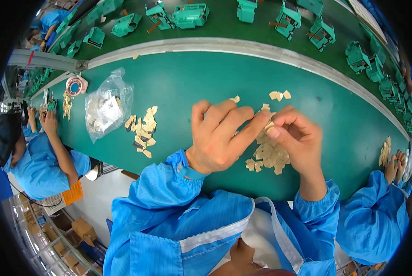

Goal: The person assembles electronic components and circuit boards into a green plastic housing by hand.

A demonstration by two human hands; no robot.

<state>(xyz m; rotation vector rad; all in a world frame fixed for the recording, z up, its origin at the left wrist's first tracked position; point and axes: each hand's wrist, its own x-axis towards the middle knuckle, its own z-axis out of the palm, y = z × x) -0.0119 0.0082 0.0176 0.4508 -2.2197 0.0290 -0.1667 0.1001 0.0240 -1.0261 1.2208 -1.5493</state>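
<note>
My left hand (222, 135) and my right hand (300, 140) meet over a pile of small, flat tan pieces (272, 156) on the green table. Between the thumb and index finger of my right hand is a small tan piece (270, 125). The left index fingertip reaches to that same piece; the left thumb is hidden behind the hand. Beyond my fingers lie a few loose tan pieces (279, 95). Left of my left hand is another scattered group of tan and dark pieces (142, 131).
A clear plastic bag (108, 108) with a white label and a tape roll (76, 85) lie at the left. Behind a pale rail (206, 44), green plastic housings (191, 16) stand on a belt. Co-workers in blue sit at left (45, 161) and right (376, 216).
</note>
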